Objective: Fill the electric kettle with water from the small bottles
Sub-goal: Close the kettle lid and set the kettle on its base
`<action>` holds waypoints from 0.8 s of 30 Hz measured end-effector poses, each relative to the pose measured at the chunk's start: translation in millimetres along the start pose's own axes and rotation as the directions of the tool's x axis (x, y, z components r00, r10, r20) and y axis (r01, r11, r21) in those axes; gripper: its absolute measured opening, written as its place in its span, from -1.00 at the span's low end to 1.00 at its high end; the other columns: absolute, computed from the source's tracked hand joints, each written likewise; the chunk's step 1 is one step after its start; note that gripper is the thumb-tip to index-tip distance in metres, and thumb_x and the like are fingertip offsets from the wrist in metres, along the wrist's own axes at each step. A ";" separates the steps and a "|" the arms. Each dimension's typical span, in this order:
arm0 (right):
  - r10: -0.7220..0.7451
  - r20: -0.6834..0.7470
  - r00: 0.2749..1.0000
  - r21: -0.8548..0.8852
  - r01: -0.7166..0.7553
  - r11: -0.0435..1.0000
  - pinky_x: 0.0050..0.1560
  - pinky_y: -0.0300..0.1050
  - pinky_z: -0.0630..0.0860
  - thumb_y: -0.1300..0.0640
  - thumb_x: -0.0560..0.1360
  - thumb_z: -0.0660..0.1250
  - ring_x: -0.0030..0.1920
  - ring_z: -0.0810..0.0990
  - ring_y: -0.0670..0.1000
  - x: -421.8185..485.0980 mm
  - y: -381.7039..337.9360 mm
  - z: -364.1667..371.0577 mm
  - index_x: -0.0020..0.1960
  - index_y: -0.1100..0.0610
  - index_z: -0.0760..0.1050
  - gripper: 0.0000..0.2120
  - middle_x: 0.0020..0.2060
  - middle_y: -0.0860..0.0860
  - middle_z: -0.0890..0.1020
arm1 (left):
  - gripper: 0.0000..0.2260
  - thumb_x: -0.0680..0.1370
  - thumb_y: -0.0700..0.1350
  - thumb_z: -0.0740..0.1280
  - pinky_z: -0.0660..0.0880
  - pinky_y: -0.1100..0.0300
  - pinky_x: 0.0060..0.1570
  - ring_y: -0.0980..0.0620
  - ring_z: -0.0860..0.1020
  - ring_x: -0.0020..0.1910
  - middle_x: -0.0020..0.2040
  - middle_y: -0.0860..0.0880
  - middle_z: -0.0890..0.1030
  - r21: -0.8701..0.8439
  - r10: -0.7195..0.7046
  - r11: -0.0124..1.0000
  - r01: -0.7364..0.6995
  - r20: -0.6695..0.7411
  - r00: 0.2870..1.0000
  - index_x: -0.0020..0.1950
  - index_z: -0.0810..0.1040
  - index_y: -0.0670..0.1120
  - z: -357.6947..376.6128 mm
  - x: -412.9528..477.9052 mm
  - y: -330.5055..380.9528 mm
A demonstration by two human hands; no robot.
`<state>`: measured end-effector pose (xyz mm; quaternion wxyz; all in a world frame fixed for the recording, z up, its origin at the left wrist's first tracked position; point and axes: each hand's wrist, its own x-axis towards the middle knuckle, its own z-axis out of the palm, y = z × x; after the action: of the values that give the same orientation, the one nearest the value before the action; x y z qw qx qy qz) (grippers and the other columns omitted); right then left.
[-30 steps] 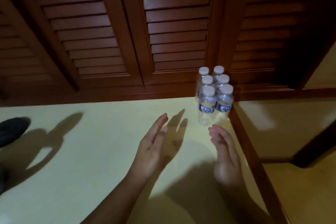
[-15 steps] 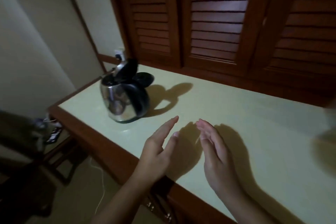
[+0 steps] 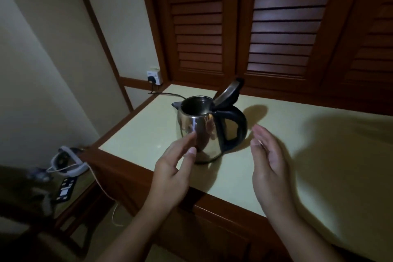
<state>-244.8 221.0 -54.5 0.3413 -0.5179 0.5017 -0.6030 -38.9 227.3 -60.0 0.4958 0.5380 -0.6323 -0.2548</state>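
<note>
**Kettle open and ready; no water poured yet**

The electric kettle (image 3: 209, 132) stands upright on the table (image 3: 319, 155), just beyond the fingertips and between the two hands. Its lid (image 3: 228, 92) is tipped up and back, so the mouth is exposed. The inside reads dark, and a water level cannot be made out.

The black handle (image 3: 236, 125) faces the right fingers (image 3: 260, 134), near them but with a gap showing. The left fingers (image 3: 187, 140) reach toward the steel body. Their tips overlap it in view, and contact cannot be confirmed.

- **Left hand (image 3: 172, 168):** fingers straight, thumb apart, holding nothing.
- **Right hand (image 3: 270, 161):** palm turned inward, fingers straight and close together, holding nothing.

No small bottle is in view on either side of the fingers.

Judgement: the task is at its start.

- **Done:** the kettle is within reach and its lid is open.
- **Left:** bring a bottle over, uncap it, pour into the mouth, and repeat with further bottles.

Beyond the left fingers, a cord (image 3: 170, 94) runs from behind the kettle to a wall socket (image 3: 154, 75) with a plug in it. Louvred wooden shutters (image 3: 282, 27) back the table beyond both hands. Below and to the left of the left hand, a lower stand carries a white device (image 3: 66, 161), too blurred to identify.
</note>
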 end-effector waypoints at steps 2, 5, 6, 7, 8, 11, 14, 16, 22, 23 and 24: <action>-0.014 -0.084 0.996 -0.075 0.008 0.997 0.30 -0.18 0.45 -0.16 0.61 0.21 0.35 0.44 -0.23 9.5 -9.3 20.9 0.42 -0.22 0.38 -0.63 0.36 -0.23 0.48 | -0.69 0.71 -0.10 0.27 0.43 0.54 0.15 0.34 0.50 0.34 0.34 0.20 0.59 0.009 0.010 1.000 -0.010 -0.013 1.000 0.45 0.56 0.09 -15.6 18.4 -10.0; -0.080 -0.202 0.976 -0.134 0.053 0.990 0.25 -0.25 0.45 -0.17 0.55 0.27 0.28 0.44 -0.34 20.7 -26.9 50.1 0.40 -0.16 0.38 -0.57 0.33 -0.23 0.49 | -0.75 0.71 -0.05 0.28 0.43 0.56 0.06 0.34 0.50 0.29 0.30 0.20 0.58 0.005 0.006 1.000 -0.005 -0.036 0.999 0.37 0.56 0.15 -30.6 40.2 -19.1; -0.098 -0.223 0.970 -0.129 0.071 0.989 0.18 -0.40 0.43 -0.13 0.56 0.31 0.21 0.43 -0.43 23.1 -32.4 58.2 0.39 -0.10 0.40 -0.57 0.29 -0.22 0.49 | -0.76 0.71 -0.03 0.28 0.43 0.54 0.04 0.32 0.49 0.30 0.30 0.19 0.57 -0.004 0.000 1.000 0.000 -0.037 0.999 0.36 0.54 0.16 -33.4 46.2 -20.3; -0.104 -0.239 0.965 -0.116 0.078 0.990 0.06 -0.56 0.39 -0.09 0.57 0.34 0.12 0.42 -0.52 25.4 -37.1 65.8 0.38 -0.05 0.41 -0.58 0.25 -0.21 0.49 | -0.76 0.71 -0.01 0.28 0.42 0.52 0.04 0.29 0.49 0.31 0.31 0.18 0.56 -0.018 -0.004 1.000 0.003 -0.035 0.999 0.37 0.52 0.17 -35.4 52.0 -21.2; -0.097 -0.256 0.962 -0.102 0.073 0.992 -0.04 -0.63 0.35 -0.07 0.56 0.36 0.06 0.40 -0.57 27.5 -41.6 72.2 0.37 -0.04 0.41 -0.59 0.23 -0.20 0.48 | -0.76 0.71 0.00 0.28 0.40 0.49 0.07 0.26 0.49 0.33 0.33 0.17 0.55 -0.034 -0.004 0.999 0.003 -0.034 0.999 0.37 0.50 0.18 -36.9 57.2 -22.2; -0.089 -0.315 0.945 -0.085 0.065 0.994 -0.06 -0.62 0.37 -0.12 0.53 0.39 0.08 0.47 -0.46 37.0 -49.5 87.4 0.32 -0.07 0.45 -0.61 0.23 -0.17 0.53 | -0.74 0.71 0.00 0.29 0.40 0.46 0.11 0.23 0.47 0.36 0.37 0.14 0.52 -0.082 -0.018 0.997 0.016 -0.019 1.000 0.40 0.47 0.18 -40.2 70.0 -24.8; -0.123 -0.379 0.917 -0.142 0.074 0.987 -0.02 -0.52 0.41 -0.12 0.54 0.38 0.14 0.54 -0.21 47.2 -50.8 95.5 0.26 -0.07 0.48 -0.67 0.15 -0.18 0.55 | -0.73 0.71 0.00 0.30 0.40 0.51 0.08 0.26 0.47 0.36 0.38 0.16 0.50 -0.097 -0.038 0.995 0.038 0.009 0.999 0.41 0.47 0.20 -43.0 76.0 -28.4; -0.153 -0.391 0.908 -0.214 0.072 0.974 0.03 -0.45 0.38 -0.14 0.53 0.37 0.11 0.51 -0.23 50.6 -52.1 99.4 0.23 -0.09 0.47 -0.69 0.05 -0.32 0.49 | -0.73 0.70 0.01 0.31 0.39 0.52 0.07 0.29 0.46 0.35 0.38 0.19 0.50 -0.103 -0.047 0.994 0.049 0.022 0.999 0.40 0.46 0.24 -45.5 78.6 -31.3; -0.440 -0.193 0.877 -0.579 0.260 0.773 0.23 -0.46 0.23 -0.10 0.54 0.36 0.25 0.43 -0.11 62.9 -54.5 109.9 0.22 0.04 0.57 -0.67 0.23 -0.09 0.53 | -0.74 0.70 0.03 0.31 0.44 0.59 -0.02 0.35 0.46 0.31 0.35 0.20 0.48 -0.123 -0.056 0.990 0.064 0.063 0.996 0.36 0.43 0.31 -53.6 85.1 -38.2; -0.462 -0.128 0.878 -0.634 0.286 0.719 0.27 -0.41 0.24 -0.11 0.53 0.37 0.27 0.43 -0.08 66.3 -54.3 110.9 0.22 0.05 0.58 -0.66 0.27 -0.05 0.52 | -0.74 0.70 0.03 0.31 0.43 0.62 -0.03 0.38 0.45 0.29 0.34 0.20 0.48 -0.130 -0.054 0.990 0.062 0.067 0.996 0.35 0.43 0.32 -54.6 85.7 -39.6; -0.474 -0.059 0.878 -0.683 0.311 0.661 0.30 -0.33 0.28 -0.12 0.52 0.37 0.29 0.43 -0.06 69.4 -54.0 111.5 0.23 0.05 0.59 -0.64 0.28 -0.02 0.52 | -0.74 0.70 0.02 0.31 0.41 0.64 -0.02 0.41 0.44 0.27 0.32 0.20 0.48 -0.134 -0.050 0.989 0.059 0.067 0.996 0.34 0.43 0.32 -55.6 86.4 -41.3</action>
<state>-147.2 142.6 12.4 -0.0624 -0.6261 0.5919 -0.5038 35.0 146.4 -43.8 0.5036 0.5118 -0.6140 -0.3278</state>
